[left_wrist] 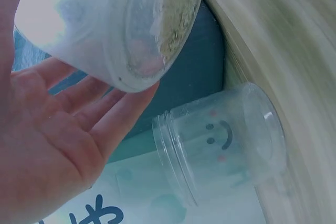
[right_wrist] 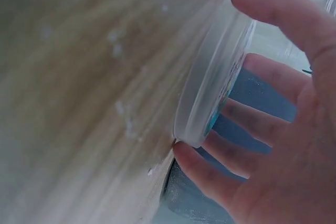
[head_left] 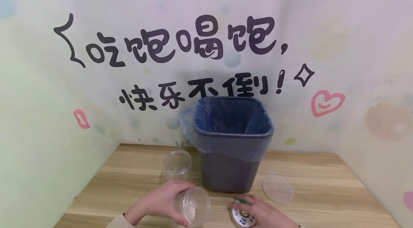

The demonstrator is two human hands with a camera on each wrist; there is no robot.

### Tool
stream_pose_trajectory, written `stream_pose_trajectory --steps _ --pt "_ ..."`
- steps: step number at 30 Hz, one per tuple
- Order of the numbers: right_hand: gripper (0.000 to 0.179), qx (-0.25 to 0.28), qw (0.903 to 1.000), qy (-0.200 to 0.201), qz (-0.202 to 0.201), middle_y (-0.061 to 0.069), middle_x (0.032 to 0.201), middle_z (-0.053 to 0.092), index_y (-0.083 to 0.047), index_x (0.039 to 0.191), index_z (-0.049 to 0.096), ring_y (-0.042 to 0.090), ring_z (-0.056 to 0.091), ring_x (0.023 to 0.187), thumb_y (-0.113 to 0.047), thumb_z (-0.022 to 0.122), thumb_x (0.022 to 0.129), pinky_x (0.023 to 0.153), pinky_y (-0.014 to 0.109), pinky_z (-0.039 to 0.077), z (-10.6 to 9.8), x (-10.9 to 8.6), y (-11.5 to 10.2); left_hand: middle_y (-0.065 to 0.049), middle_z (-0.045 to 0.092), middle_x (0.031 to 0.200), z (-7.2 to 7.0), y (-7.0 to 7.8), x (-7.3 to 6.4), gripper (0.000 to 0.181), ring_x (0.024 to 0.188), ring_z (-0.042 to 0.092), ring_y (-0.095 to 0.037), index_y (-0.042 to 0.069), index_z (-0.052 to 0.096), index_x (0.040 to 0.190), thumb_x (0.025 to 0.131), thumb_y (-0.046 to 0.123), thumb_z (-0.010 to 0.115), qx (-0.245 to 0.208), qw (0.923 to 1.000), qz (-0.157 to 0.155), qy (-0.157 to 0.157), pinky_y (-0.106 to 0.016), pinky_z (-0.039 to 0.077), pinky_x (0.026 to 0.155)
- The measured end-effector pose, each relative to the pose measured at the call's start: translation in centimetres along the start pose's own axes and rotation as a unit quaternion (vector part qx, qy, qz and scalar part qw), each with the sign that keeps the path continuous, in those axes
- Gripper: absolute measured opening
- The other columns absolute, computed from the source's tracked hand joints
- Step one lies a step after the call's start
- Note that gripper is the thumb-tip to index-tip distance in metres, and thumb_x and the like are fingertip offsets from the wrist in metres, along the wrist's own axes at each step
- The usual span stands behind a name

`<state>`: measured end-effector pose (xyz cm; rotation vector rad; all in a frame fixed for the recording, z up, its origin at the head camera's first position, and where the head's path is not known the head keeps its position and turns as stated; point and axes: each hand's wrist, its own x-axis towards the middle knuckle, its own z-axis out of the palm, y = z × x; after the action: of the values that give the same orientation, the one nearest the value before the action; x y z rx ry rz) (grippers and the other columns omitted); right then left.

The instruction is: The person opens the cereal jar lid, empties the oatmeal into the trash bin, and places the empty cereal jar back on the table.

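Note:
My left hand [head_left: 164, 199] grips a clear plastic jar [head_left: 201, 206] tilted with its round end toward the view. Whitish bits [left_wrist: 178, 17] lie along one side inside it. A round lid [head_left: 240, 219] with a printed white and teal label lies on the table under my right hand [head_left: 261, 212]. In the right wrist view the spread fingers [right_wrist: 202, 169] reach around the lid's edge, one touching it low down; the thumb overlaps its upper part. A second clear jar [left_wrist: 226, 140], with a smiling face printed on it, stands upright beyond my left hand.
A dark blue bin [head_left: 230, 174] lined with a translucent bag [head_left: 232, 149] stands behind the hands. A clear round disc [head_left: 277, 188], like a lid, lies to its right. Small whitish crumbs [right_wrist: 118, 51] dot the wooden table [head_left: 106, 188]. Printed walls [head_left: 155, 5] enclose the back and sides.

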<state>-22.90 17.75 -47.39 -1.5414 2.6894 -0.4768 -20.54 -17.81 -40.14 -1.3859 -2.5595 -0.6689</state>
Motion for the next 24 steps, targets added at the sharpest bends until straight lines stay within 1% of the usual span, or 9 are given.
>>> stream_pose_trajectory --steps 3,7,9,12,15,18,20,24 --pt "0.072 -0.014 0.9999 0.001 -0.006 0.015 0.135 0.050 -0.022 0.143 0.048 0.032 0.050 0.117 -0.062 0.061 0.084 0.082 0.039 0.051 0.0 0.0 0.1 -0.004 0.064 0.114 -0.1 0.1 -0.5 0.076 0.106 0.059 -0.017 0.004 0.060 0.121 0.067 0.052 0.083 0.016 0.9998 -0.009 0.010 -0.033 0.050 0.087" --pt "0.072 -0.027 0.9993 0.015 -0.023 0.017 0.133 0.052 -0.020 0.141 0.050 0.033 0.052 0.115 -0.061 0.062 0.084 0.082 0.039 0.051 -0.2 -0.1 0.1 -0.004 0.064 0.112 -0.2 0.2 -0.8 0.075 0.103 0.059 -0.015 0.004 0.059 0.120 0.068 0.052 0.082 0.016 0.9997 -0.008 0.014 -0.031 0.051 0.085" --pt "0.066 -0.024 0.9988 0.026 -0.034 0.019 0.132 0.052 -0.017 0.139 0.051 0.034 0.053 0.114 -0.055 0.064 0.087 0.082 0.040 0.051 -0.5 -0.2 0.2 -0.004 0.065 0.111 -0.3 0.2 -0.9 0.075 0.103 0.058 -0.014 0.004 0.059 0.120 0.068 0.052 0.082 0.013 0.9998 -0.008 0.015 -0.031 0.051 0.084" --pt "0.056 -0.011 0.9992 0.031 -0.021 0.016 0.131 0.054 -0.017 0.136 0.054 0.031 0.054 0.114 -0.044 0.066 0.089 0.084 0.039 0.050 -1.4 -0.6 0.6 -0.004 0.064 0.111 -0.3 0.1 -0.8 0.074 0.103 0.058 -0.014 0.004 0.059 0.120 0.068 0.052 0.082 0.014 0.9997 -0.009 0.017 -0.032 0.051 0.084" --pt "0.049 -0.015 0.9985 0.051 -0.011 0.010 0.126 0.058 -0.014 0.131 0.057 0.026 0.055 0.112 -0.033 0.070 0.088 0.084 0.039 0.050 -2.7 -1.2 1.3 -0.003 0.064 0.111 -0.2 0.1 -0.7 0.074 0.103 0.058 -0.014 0.004 0.059 0.120 0.068 0.052 0.082 0.018 0.9995 -0.002 0.025 -0.032 0.050 0.084" --pt "0.046 -0.049 0.9940 0.095 -0.021 0.006 0.117 0.062 -0.008 0.124 0.061 0.023 0.058 0.105 -0.024 0.075 0.083 0.081 0.039 0.052 -4.2 -2.0 2.3 0.000 0.064 0.109 0.0 0.0 -0.7 0.070 0.101 0.058 -0.011 0.006 0.060 0.119 0.069 0.049 0.083 0.017 0.9993 0.010 0.032 -0.029 0.050 0.083" --pt "0.045 -0.073 0.9898 0.121 -0.019 0.007 0.114 0.062 -0.004 0.121 0.062 0.025 0.059 0.103 -0.018 0.076 0.080 0.079 0.040 0.052 -5.5 -2.7 3.0 0.001 0.064 0.109 0.1 -0.1 -0.7 0.068 0.100 0.057 -0.010 0.006 0.059 0.119 0.070 0.047 0.083 0.012 0.9993 0.018 0.031 -0.027 0.050 0.081" --pt "0.041 -0.096 0.9844 0.146 0.019 0.007 0.111 0.063 -0.004 0.117 0.063 0.026 0.061 0.099 -0.013 0.075 0.079 0.077 0.041 0.053 -8.4 -3.5 4.0 0.000 0.063 0.113 0.3 -0.2 -0.8 0.067 0.102 0.057 -0.011 0.006 0.059 0.121 0.072 0.047 0.082 -0.002 0.9998 0.014 0.013 -0.027 0.050 0.082"
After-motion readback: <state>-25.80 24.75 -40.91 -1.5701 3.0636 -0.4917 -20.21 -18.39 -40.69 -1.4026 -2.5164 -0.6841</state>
